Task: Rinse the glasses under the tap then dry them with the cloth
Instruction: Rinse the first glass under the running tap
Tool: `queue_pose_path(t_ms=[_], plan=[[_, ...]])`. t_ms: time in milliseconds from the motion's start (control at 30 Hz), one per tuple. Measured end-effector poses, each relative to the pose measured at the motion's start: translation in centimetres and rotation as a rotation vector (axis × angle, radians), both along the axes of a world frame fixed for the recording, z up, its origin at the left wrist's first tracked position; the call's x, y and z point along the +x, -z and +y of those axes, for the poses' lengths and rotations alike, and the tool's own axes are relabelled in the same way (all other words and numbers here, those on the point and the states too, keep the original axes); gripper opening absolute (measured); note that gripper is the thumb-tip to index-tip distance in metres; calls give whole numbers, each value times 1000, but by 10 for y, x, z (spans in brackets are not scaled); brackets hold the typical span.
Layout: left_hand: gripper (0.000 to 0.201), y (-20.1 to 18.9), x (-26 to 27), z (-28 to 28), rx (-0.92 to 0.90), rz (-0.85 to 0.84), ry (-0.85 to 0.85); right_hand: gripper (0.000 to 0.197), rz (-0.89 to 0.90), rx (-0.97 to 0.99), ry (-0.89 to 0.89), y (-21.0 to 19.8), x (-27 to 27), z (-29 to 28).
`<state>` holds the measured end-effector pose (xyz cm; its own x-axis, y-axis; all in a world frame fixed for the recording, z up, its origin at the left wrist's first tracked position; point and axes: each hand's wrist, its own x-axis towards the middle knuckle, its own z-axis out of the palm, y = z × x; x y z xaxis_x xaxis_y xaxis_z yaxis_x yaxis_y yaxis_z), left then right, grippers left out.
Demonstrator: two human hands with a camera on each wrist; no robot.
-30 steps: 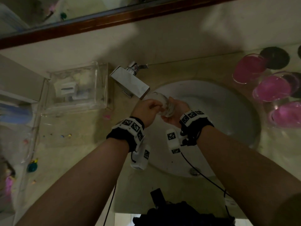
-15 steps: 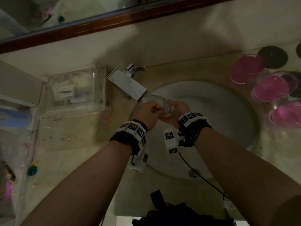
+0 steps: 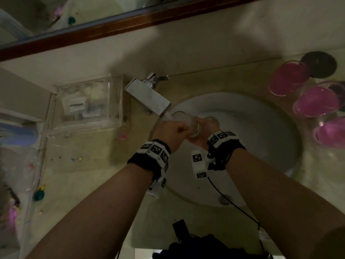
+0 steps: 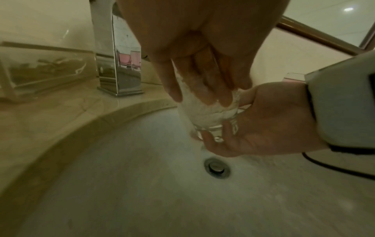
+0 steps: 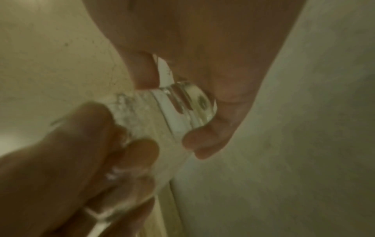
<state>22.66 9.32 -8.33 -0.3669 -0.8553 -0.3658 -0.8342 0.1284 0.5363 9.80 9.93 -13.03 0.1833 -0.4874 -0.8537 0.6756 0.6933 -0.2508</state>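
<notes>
Sink point(image 3: 261, 165) | one glass point(image 3: 188, 122) under tap point(image 3: 149, 96) | both hands gripping | three pink cups point(image 3: 315, 101)

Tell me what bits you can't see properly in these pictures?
- The glass: its inside is clouded by running water in the left wrist view, and the left hand covers its upper part.
- The glass mouth: blurred in the right wrist view, with the left hand's fingers in front.
- The drying cloth: in no view.
- The clear box on the counter: its contents are too dim and small in the head view.

Clear glass point(image 3: 187, 122), mirror-polished metal tap point(image 3: 149, 94)
</notes>
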Motion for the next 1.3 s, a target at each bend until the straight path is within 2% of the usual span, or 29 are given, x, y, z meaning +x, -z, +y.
queue_pose_path(t_ms=[67,133,267,333,467,567,633,700,767,967,1167,1233,1300], plan=[[19,-1,0,1,43,26,62,43,29,-15,21,7,0,-1],[20,-1,1,0,79,18,88,47,-28,-14,36,13,-4,-1],[25,1,0,-4,51,-3,-31,41,-136,-55,109,17,-6,2],[28,-4,-3,-3,2,13,-55,38,-117,-32,127,14,-2,2],[32,-4,-1,0,-127,69,2,32,-7,-35,54,18,-6,3],[25,0,1,0,-119,11,-130,32,1,-72,17,18,-9,6],[38,1,1,0,-37,4,-230,34,19,-58,-7,18,-9,7],[49,0,-2,0,135,123,-344,38,30,-63,-64,17,-8,8],[49,-2,-4,0,297,236,-458,40,9,-79,-83,17,-5,9],[39,-8,-6,-4,401,341,-585,40,26,-39,-32,8,1,0],[39,-10,0,-6,486,458,-723,51,-95,-8,40,9,8,-6],[35,-7,2,-7,531,503,-776,46,5,-38,2,3,7,-5],[21,-8,0,-7,631,584,-849,42,212,-111,-115,0,3,-4]])
